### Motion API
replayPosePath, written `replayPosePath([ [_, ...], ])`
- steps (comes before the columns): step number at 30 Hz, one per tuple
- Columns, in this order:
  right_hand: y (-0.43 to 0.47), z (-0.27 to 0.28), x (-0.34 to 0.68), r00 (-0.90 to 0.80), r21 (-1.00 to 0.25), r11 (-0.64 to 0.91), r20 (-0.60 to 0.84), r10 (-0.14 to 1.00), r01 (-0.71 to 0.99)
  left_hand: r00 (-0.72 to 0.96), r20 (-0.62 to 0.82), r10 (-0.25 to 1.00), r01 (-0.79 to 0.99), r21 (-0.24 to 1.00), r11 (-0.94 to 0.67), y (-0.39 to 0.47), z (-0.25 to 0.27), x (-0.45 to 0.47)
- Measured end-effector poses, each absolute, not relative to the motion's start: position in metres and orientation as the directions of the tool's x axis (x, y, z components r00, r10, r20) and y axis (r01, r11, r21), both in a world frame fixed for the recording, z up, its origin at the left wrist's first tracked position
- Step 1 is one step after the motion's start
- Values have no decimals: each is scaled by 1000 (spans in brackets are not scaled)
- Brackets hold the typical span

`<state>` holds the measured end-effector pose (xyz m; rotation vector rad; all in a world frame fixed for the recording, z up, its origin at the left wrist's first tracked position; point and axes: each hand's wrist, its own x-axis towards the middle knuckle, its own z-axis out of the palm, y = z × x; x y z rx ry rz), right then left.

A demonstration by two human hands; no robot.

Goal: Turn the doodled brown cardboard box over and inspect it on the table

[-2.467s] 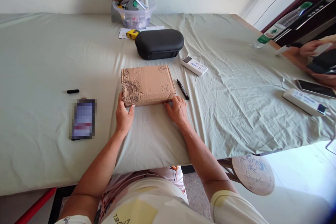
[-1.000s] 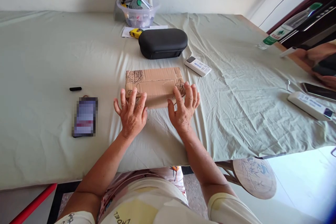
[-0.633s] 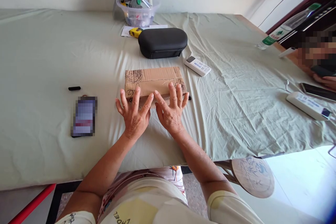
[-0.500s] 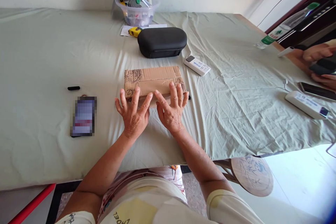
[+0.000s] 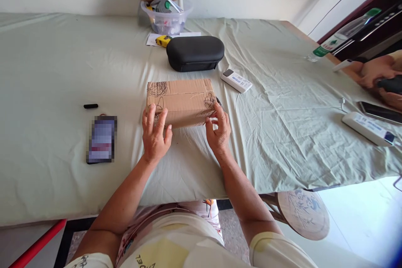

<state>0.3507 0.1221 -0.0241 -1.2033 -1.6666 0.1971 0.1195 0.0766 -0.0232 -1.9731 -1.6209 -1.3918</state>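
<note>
A small brown cardboard box (image 5: 182,99) with black pen scribbles on its corners lies on the cloth in front of me. My left hand (image 5: 156,136) touches its front left corner, fingers apart and thumb held out by the front face. At the opposite end, my right hand (image 5: 219,131) is closed on the front right corner, its fingers bent along the side and the thumb near the front lower edge. Part of a small black object (image 5: 219,101) shows behind the right fingers; I cannot make out what it is.
Beyond the box lie a black zip case (image 5: 195,53), a white device (image 5: 236,81) and a yellow tape measure (image 5: 163,41). A phone (image 5: 102,139) and a black pen cap (image 5: 91,106) are left. Another person's hands (image 5: 375,71), a bottle (image 5: 329,46) and a second phone (image 5: 378,111) are right.
My hands have moved apart, from the middle of the box's front edge out to its two front corners. The right fingers have bent around their corner. More of the front face shows.
</note>
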Motion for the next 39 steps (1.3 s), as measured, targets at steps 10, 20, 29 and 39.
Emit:
replayPosePath([
  [10,115,-33,335,-48,-740,524,559,828,422,-133,894,428,883,303,-359,66,-14,106],
  [20,118,-31,338,17,-667,469,585,811,579,-82,893,442,870,281,-406,60,15,116],
  [29,129,-42,349,86,-640,414,601,795,648,147,866,478,896,88,-436,62,38,139],
  [39,135,-44,353,144,-669,277,502,853,689,299,787,540,848,40,-528,74,70,152],
])
